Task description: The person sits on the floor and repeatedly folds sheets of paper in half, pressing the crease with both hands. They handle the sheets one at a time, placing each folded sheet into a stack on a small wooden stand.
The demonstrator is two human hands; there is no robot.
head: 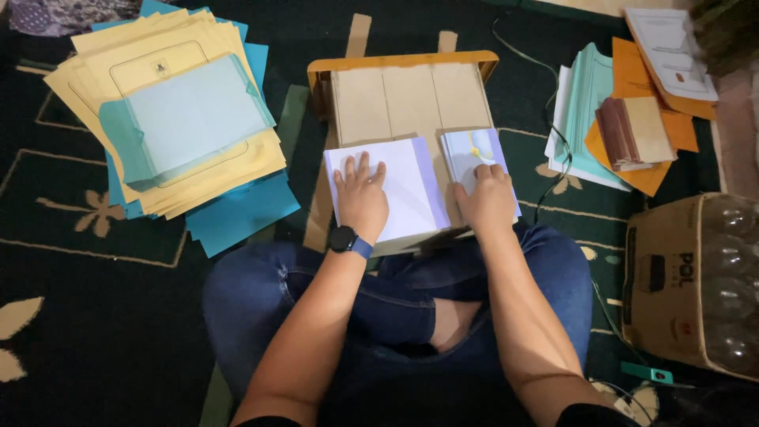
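Carpet (95,316), dark green w/ pale flower pattern, is lying under everything. Far left, a fanned stack of yellow sheets (198,170) is sitting on blue sheets (237,217), w/ a pale teal folder (186,119) lying on top.

Centre: a low wooden board (407,95) w/ an orange rim is resting in front of the crossed legs (blue jeans (261,285), ripped at one knee). Left hand (361,198), dark watch on a blue strap (348,239) at the wrist, is lying palm-down w/ fingers spread flat on the white folded paper (411,186), pressing it rather than gripping. That paper is sitting on the near-left part of the board, lilac strip along its right edge.

Just beside it, right hand (486,198) is pressing down on a smaller white paper (466,154) w/ a lilac edge and a yellow mark; fingers are curled under, knuckles up. Can't tell if they're pinching anything beneath. The two papers are lying side by side, nearly touching.

Right of the board, a dark cable (553,142) is trailing over the carpet. Beyond it, a pile of teal and white sheets (585,119) is overlapping orange envelopes (640,174), w/ a brownish bundle of paper (636,130) on top. Near right: a cardboard box (664,277) holding clear bottles (727,285).
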